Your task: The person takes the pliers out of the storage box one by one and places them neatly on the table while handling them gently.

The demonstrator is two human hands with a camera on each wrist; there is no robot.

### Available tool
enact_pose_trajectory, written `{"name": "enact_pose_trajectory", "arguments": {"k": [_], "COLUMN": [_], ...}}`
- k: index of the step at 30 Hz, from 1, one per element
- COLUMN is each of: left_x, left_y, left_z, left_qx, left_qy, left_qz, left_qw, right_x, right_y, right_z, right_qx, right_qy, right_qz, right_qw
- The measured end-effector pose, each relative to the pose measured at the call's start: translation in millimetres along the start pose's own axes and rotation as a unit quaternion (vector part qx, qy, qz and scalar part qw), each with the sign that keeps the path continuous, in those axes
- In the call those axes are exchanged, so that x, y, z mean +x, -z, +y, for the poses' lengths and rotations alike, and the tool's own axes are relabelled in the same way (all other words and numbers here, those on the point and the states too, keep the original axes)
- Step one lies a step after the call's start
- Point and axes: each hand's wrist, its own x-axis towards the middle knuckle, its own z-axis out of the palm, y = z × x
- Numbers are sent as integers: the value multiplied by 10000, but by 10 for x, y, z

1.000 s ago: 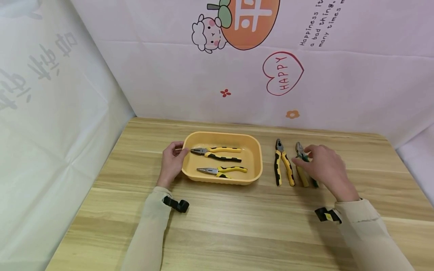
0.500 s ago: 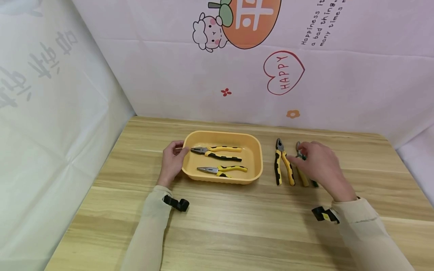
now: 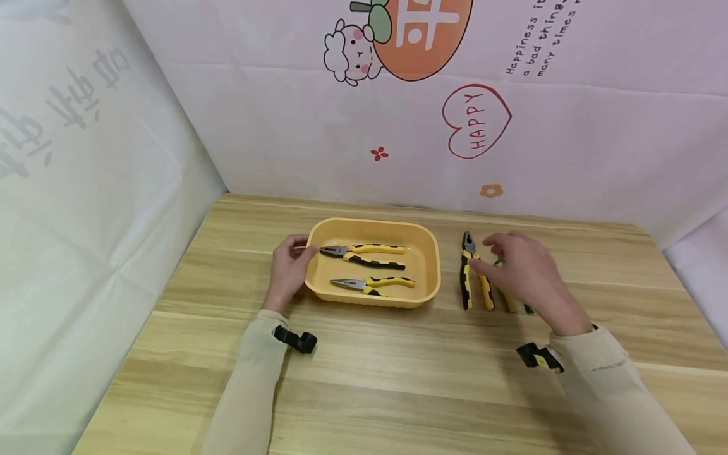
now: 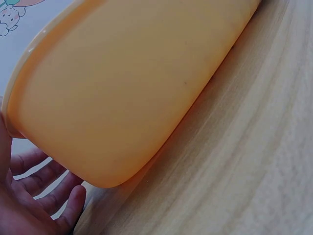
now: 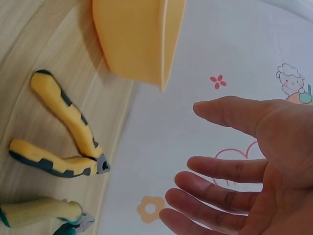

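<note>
My left hand (image 3: 288,268) holds the left end of a yellow plastic box (image 3: 430,278), thumb over the rim and fingers against the outer wall, as the left wrist view also shows. Inside lie combination pliers (image 3: 375,265) and needle-nose pliers (image 3: 389,282), both with yellow-and-black handles. My right hand (image 3: 529,272) hovers over the pliers right of the box, thumb and fingers apart and holding nothing. Nearest its thumb are yellow-and-black pliers (image 5: 66,110), handles spread. Green-and-yellow pliers (image 5: 41,213) lie beside them, partly hidden by the hand in the head view.
Everything stands on a wood-grain table (image 3: 398,385). A white printed cloth (image 3: 284,139) hangs along its back edge, and another pale cloth (image 3: 85,253) hangs at the left. Black wrist cameras sit at both sleeves.
My right hand has moved left from the green-and-yellow pliers toward the neighbouring yellow-and-black pliers, its fingers spreading a little. The left hand and the box have stayed in place.
</note>
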Motion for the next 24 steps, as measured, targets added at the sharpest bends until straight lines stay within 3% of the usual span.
{"name": "enact_pose_trajectory", "arguments": {"k": [24], "left_x": [0], "left_y": [-4], "left_z": [1], "left_qx": [-24], "left_qy": [-15], "left_qz": [-33], "left_qw": [10000], "right_x": [147], "right_y": [-39], "right_z": [-385], "right_qx": [42], "right_qy": [552], "right_qz": [-167], "right_qw": [9983]}}
